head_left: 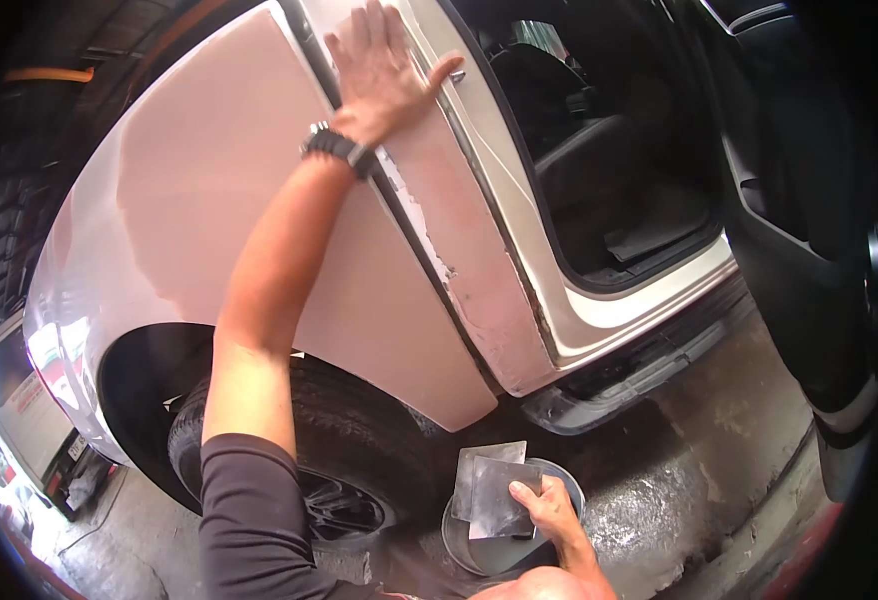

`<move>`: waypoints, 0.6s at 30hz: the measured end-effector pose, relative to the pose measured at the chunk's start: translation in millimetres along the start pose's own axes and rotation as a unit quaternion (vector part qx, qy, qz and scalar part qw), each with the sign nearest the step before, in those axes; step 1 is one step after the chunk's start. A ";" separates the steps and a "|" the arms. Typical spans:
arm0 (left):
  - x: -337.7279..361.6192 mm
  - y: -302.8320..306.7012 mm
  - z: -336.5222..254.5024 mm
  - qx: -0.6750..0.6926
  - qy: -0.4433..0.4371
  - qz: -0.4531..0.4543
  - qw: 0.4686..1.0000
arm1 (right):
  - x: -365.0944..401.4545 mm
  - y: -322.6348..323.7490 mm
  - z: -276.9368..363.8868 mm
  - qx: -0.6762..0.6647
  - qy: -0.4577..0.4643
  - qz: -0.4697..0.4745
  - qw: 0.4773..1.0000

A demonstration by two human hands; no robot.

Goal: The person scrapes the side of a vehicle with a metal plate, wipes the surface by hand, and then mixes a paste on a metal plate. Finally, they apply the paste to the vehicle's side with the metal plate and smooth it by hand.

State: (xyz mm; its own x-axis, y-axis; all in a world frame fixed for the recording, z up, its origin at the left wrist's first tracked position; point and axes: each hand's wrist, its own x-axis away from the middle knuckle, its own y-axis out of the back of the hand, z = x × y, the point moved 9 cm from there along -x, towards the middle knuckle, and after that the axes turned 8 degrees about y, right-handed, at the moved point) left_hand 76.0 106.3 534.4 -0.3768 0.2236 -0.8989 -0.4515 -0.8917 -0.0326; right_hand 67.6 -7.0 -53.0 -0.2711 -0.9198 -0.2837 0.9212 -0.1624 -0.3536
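My left hand (374, 70) lies flat, fingers and thumb spread, against the upper part of the narrow front door-edge panel (499, 300) of a vehicle. A black watch (337, 150) is on that wrist. Pinkish, sanded-looking filler covers this panel and the large panel (199, 180) beside it, with a chipped pale strip along the gap. Low down, my right hand (557, 515) pinches two thin grey square sheets (499, 490), one overlapping the other, with the thumb on top. They are above a round bucket (571, 480), whose contents are mostly hidden.
A tyre (359, 410) sits under the wheel arch. On the right, the dark cabin (609, 170) shows through an open door (809, 220). A side step (629, 375) runs below the sill. The concrete floor (649, 510) looks wet. Another vehicle (29, 410) stands at far left.
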 end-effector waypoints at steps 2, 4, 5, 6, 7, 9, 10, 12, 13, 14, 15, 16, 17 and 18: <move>-15.6 11.6 7.8 0.087 0.135 0.162 0.974 | -1.3 -0.9 1.8 0.002 0.001 0.000 1.000; -30.2 8.3 21.9 0.087 0.216 0.208 0.950 | -1.2 -1.0 0.5 0.002 -0.007 0.002 1.000; -30.6 5.4 20.7 0.032 0.205 0.240 0.948 | -0.3 0.0 0.2 0.001 -0.009 0.002 1.000; -24.4 0.6 17.3 0.026 0.181 0.224 0.957 | 0.5 0.9 1.8 0.006 -0.007 0.003 1.000; -13.2 -3.6 13.0 0.020 0.157 0.206 0.966 | 0.6 1.7 4.6 0.011 -0.003 0.004 1.000; 3.0 -2.8 4.0 -0.003 0.136 0.205 0.969 | -0.5 3.4 5.7 0.017 0.003 0.006 1.000; 9.2 3.0 -4.5 0.006 0.086 0.110 0.990 | -0.3 3.8 4.9 0.017 0.002 0.007 1.000; 47.6 1.6 -15.7 0.022 -0.017 -0.081 0.996 | 0.9 1.8 5.0 0.009 -0.004 0.010 1.000; 61.9 -3.8 -21.0 0.028 -0.023 -0.048 0.998 | 1.1 0.4 7.6 0.002 -0.008 0.010 1.000; 82.1 -1.5 -33.1 0.033 -0.029 -0.015 0.999 | 1.0 -0.2 9.5 -0.006 -0.012 0.010 1.000; 105.1 1.0 -45.9 0.039 -0.035 0.018 0.998 | -0.2 0.3 10.8 -0.004 -0.004 0.009 1.000; 133.9 0.6 -59.4 0.063 -0.049 0.053 0.995 | -0.7 0.5 10.0 -0.002 0.003 0.009 1.000; 163.9 1.3 -73.5 0.089 -0.064 0.089 0.990 | -0.2 0.2 9.3 -0.002 0.008 0.007 1.000; 190.9 2.9 -87.1 0.102 -0.074 0.139 0.982 | 1.2 -1.3 9.3 -0.009 0.004 0.012 1.000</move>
State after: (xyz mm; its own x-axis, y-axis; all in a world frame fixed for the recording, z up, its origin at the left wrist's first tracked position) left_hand 73.2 112.1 324.6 -0.6146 0.0515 -0.7871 -0.4615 -0.8327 0.3059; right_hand 68.7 -11.2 -44.6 -0.2509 -0.9207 -0.2989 0.9226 -0.1340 -0.3618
